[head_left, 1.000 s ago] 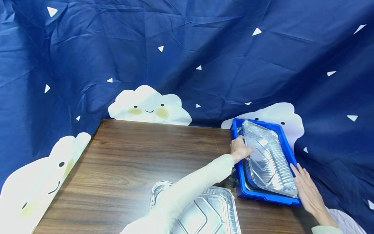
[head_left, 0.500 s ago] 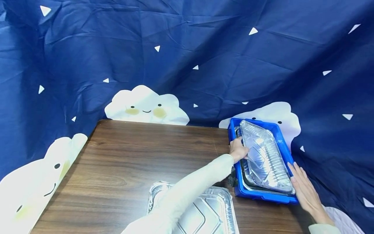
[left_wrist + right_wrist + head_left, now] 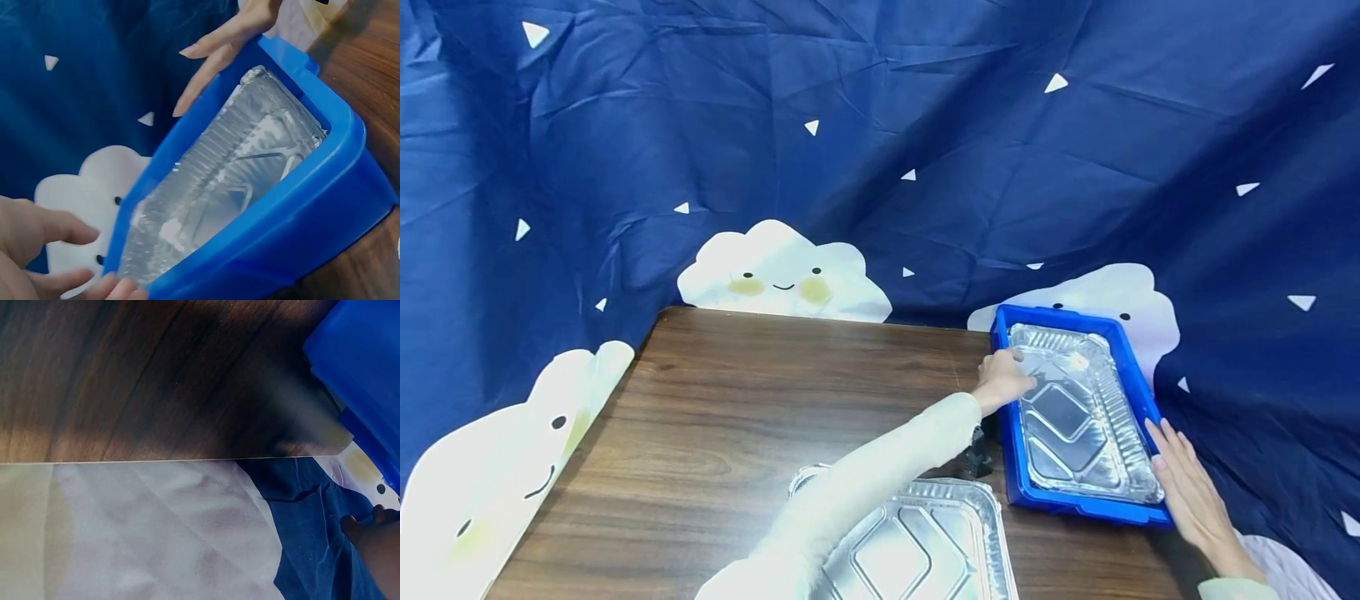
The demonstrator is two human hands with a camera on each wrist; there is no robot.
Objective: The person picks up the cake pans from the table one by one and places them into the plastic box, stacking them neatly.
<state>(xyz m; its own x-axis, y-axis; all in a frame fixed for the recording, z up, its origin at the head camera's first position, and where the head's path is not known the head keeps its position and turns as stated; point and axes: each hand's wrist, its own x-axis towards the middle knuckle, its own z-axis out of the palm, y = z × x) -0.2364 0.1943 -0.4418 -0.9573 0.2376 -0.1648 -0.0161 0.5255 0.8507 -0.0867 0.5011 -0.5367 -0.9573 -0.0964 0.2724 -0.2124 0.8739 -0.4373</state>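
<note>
Rectangular silver foil tray (image 3: 1063, 417) lying in blue plastic bin (image 3: 1086, 508), long axis slanting far-left to near-right; left hand (image 3: 1002, 382) gaping loosely, right hand (image 3: 1191, 493) lying straight-fingered alongside.

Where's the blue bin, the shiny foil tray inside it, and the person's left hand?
Blue bin (image 3: 1090, 508), head view: near wall.
Foil tray (image 3: 1063, 414), head view: its diamond pattern.
Left hand (image 3: 1002, 381), head view: back of the hand.

Head view high, forward-down; wrists' close, sharing blue bin (image 3: 300, 215); right's seemingly tilted.
</note>
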